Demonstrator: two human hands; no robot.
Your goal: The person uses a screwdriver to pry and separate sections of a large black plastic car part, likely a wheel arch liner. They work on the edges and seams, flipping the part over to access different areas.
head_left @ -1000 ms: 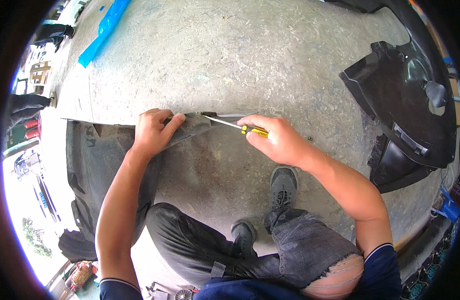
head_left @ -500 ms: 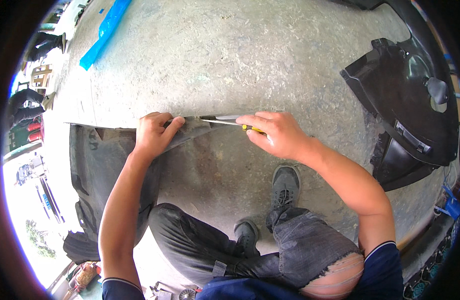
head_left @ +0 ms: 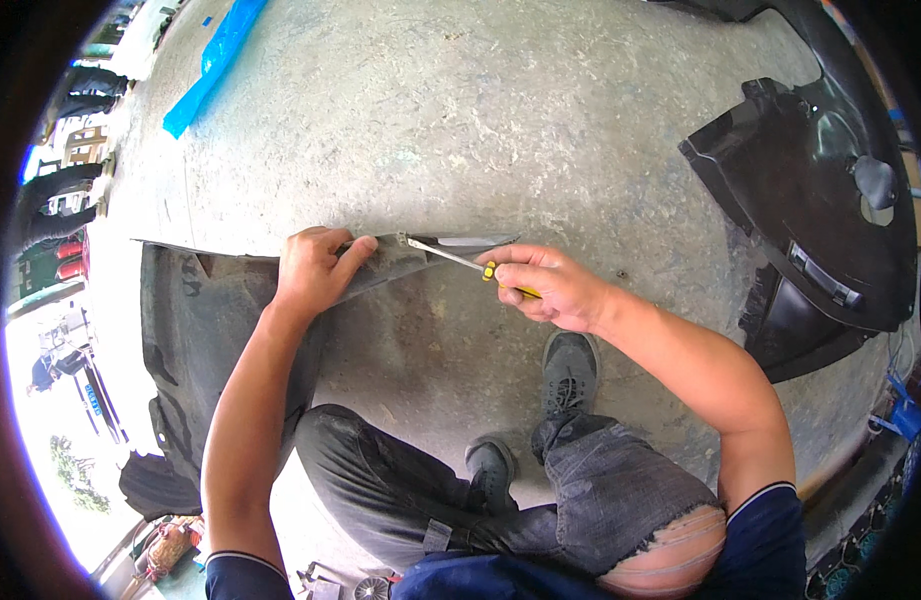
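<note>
A large dark plastic car panel (head_left: 205, 320) lies on my left, its narrow end running rightward across the floor in front of me. My left hand (head_left: 312, 270) grips the upper edge of this panel, thumb stretched along it and fingers curled over. In my right hand (head_left: 555, 285) is a screwdriver (head_left: 450, 254) with a yellow and black handle. Its metal shaft points left, and the tip is at a small clip-like spot on the panel's edge, just right of my left thumb. Whether the tip touches the spot or sits under it, I cannot tell.
Another black moulded panel (head_left: 780, 190) rests at the right. A blue plastic sheet (head_left: 215, 65) lies on the concrete floor (head_left: 500, 110) at the upper left. My shoes (head_left: 570, 370) are below the work. People's legs (head_left: 70, 190) show at the far left.
My right hand has moved down and a little right, so the screwdriver now slants more, handle lower than tip. My left hand has shifted slightly right along the panel's edge.
</note>
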